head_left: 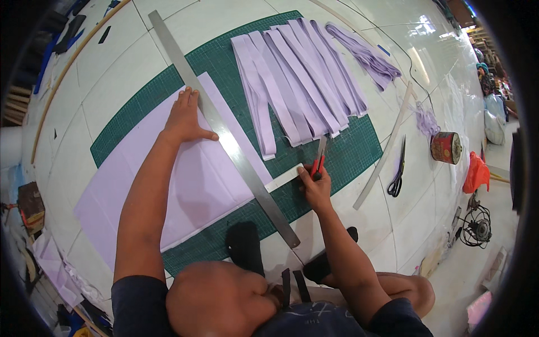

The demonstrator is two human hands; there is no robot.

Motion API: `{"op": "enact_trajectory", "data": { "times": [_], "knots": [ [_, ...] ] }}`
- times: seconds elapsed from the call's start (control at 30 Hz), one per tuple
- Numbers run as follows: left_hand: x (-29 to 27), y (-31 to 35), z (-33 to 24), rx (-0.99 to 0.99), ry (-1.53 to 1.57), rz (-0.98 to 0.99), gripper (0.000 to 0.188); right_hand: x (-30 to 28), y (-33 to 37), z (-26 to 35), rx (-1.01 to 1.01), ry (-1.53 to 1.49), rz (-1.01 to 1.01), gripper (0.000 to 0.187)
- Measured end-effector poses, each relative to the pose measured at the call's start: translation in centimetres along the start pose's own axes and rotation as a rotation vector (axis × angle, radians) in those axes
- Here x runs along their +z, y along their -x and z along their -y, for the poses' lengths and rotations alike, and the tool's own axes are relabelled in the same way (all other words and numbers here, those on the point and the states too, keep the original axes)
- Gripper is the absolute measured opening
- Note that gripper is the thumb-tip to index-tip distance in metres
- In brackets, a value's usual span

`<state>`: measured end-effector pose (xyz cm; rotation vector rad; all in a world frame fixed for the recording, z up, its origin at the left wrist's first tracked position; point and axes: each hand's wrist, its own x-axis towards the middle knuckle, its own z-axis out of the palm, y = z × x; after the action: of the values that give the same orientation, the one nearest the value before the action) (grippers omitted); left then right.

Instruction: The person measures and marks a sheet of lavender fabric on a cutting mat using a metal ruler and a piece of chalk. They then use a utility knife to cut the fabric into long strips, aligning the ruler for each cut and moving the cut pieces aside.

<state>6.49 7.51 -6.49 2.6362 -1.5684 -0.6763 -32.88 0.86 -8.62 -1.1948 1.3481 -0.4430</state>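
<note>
Lilac fabric (196, 180) lay under the flat, open left hand (184, 115) while the right hand (315, 185) gripped a red-handled cutter (319, 160); a red tin (446, 147) stood at three o'clock.

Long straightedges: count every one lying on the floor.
2. A long steel ruler lies diagonally across the green cutting mat, under the left hand. A pale narrow straightedge lies right of the mat, beside black scissors. Others may be hidden.
</note>
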Motion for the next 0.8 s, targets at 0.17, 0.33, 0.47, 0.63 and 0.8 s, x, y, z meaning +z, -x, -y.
{"op": "enact_trajectory", "data": {
  "times": [0.17,0.33,0.47,0.63,0.8],
  "knots": [
    [0.52,0.21,0.7,0.023,0.034,-0.043,0.146,0.08,0.05,0.05,0.007,0.055,0.005,0.036],
    [0.6,0.15,0.58,0.018,0.052,-0.045,0.146,-0.03,0.03,-0.05,-0.009,0.045,0.003,0.036],
    [0.65,0.24,0.72,0.022,0.052,-0.059,0.146,0.05,0.2,0.21,-0.008,0.023,0.018,0.036],
    [0.48,0.27,0.58,0.029,0.065,-0.06,0.144,-0.06,0.12,0.15,0.005,0.017,0.016,0.037],
    [0.63,0.28,0.94,0.044,0.084,-0.073,0.145,-0.11,0.26,0.49,0.003,0.037,0.044,0.038]
  ]
}}
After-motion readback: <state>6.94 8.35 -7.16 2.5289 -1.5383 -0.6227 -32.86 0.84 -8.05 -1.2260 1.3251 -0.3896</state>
